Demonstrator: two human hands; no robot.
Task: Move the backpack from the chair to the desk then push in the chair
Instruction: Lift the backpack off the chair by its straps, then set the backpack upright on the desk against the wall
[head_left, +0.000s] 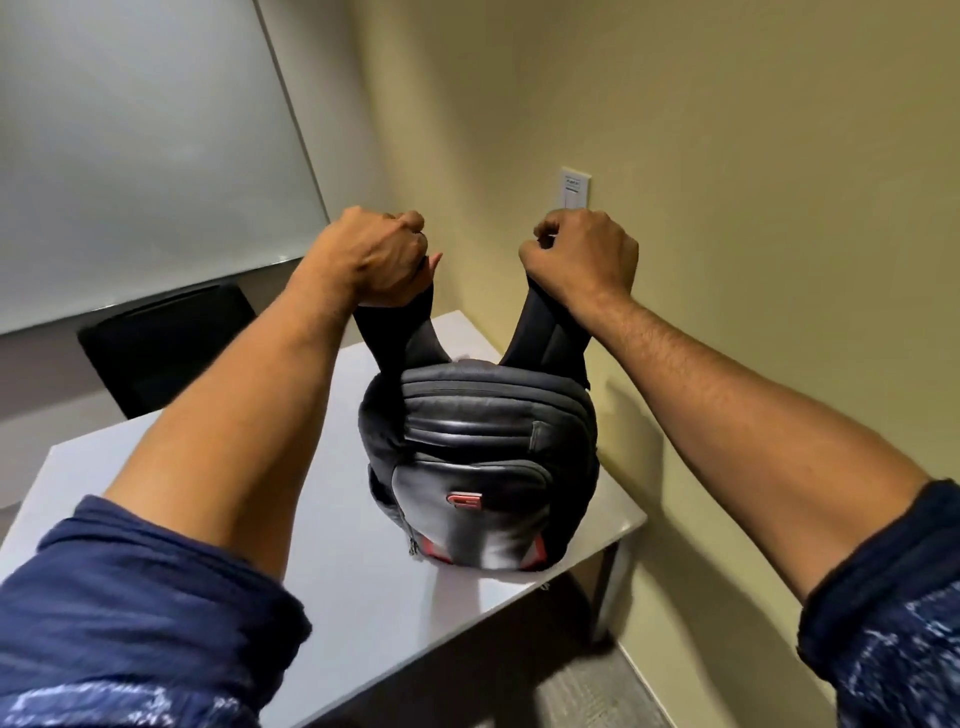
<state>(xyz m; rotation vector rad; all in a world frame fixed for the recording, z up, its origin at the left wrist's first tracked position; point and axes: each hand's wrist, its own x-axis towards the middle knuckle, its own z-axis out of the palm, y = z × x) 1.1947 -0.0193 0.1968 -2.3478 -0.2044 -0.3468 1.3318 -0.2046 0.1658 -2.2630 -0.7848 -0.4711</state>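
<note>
White desk (332, 587) bears the backpack (478, 467), both hands gripping its straps.

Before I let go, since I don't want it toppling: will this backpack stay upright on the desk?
Probably. The backpack looks full and rounded, so it should hold its shape. It sits near the desk edge, so a forward slump could tip it off. Both straps are pulled taut, suggesting some weight.

A small office or study room: beyond the gripping hands, a large frosted-white wall whiteboard (140, 150) hangs left, above a black chair (166, 348). Below the grip a plain white rectangular desk (363, 597) meets bare beige walls (727, 156).
</note>
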